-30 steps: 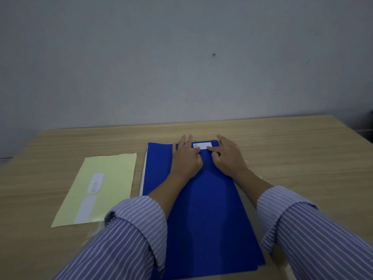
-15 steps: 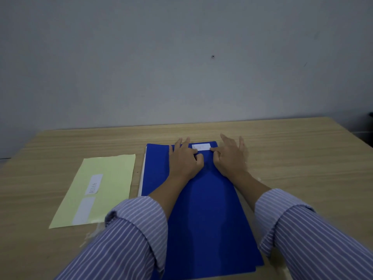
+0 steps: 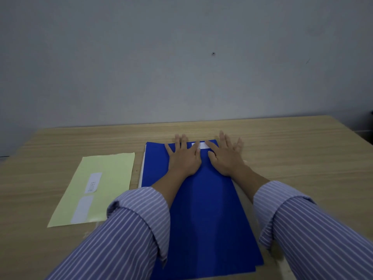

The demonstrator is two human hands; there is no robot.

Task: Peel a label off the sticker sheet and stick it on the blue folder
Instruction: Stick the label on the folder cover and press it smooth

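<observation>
The blue folder point(image 3: 203, 209) lies flat on the table in front of me. A small white label point(image 3: 203, 145) sits near the folder's far edge. My left hand point(image 3: 184, 157) rests flat on the folder, fingers spread, its index finger and thumb touching the label's left end. My right hand point(image 3: 226, 155) lies flat beside it, fingers spread, its index finger across the label's right end. To the left of the folder lies the pale yellow sticker sheet point(image 3: 101, 186), with two white labels left on it, one with writing.
The wooden table point(image 3: 302, 154) runs to a grey wall at the back. Its right edge drops off at the far right. White paper edges show under the folder's left side point(image 3: 142, 168).
Both hands have flattened and spread their fingers over the label at the folder's far edge. The right hand's fingers have slid outward to the right.
</observation>
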